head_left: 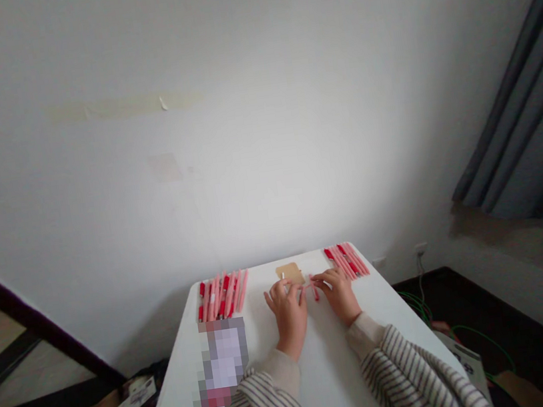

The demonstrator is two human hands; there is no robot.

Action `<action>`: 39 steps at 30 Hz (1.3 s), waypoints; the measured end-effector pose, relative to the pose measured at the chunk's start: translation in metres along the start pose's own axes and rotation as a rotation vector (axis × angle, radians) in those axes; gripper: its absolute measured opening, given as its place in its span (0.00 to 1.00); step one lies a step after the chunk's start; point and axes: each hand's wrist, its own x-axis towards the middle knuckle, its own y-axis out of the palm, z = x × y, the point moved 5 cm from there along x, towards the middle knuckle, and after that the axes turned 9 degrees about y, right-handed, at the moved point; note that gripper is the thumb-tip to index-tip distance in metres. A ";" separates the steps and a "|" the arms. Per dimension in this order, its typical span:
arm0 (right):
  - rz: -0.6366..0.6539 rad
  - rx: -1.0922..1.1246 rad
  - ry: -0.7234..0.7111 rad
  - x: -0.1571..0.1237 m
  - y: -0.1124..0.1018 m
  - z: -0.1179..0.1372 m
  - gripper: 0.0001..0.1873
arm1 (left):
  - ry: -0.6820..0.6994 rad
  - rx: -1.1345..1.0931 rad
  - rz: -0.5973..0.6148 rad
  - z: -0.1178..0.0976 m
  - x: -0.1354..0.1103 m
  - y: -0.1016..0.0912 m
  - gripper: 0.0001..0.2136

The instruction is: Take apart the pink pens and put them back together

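Note:
My left hand (289, 310) and my right hand (337, 292) meet near the middle of the white table (328, 371). Their thumbs and fingertips are pinched together around a thin pink piece (308, 285) that spans the small gap between them. What kind of piece it is cannot be made out. Just below the right fingertips lies a short pink-red piece (316, 295), possibly a pen part. Behind my left hand sits a tan square pad (291, 272), partly covered by the fingers.
Pink and red pens lie in a row at the table's back left (222, 296), and a second row of pens (347, 261) is at the back right. A pixelated phone-like object (222, 372) rests by my left forearm. The wall (266, 164) stands behind; green cables (417, 304) run at right.

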 end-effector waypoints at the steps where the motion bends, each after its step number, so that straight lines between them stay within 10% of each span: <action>1: 0.007 -0.006 -0.008 0.000 0.000 0.001 0.10 | 0.007 -0.008 -0.005 0.000 0.000 0.000 0.06; 39: 0.099 0.085 -0.045 0.000 0.004 0.003 0.06 | 0.039 -0.099 -0.047 0.006 -0.001 0.004 0.04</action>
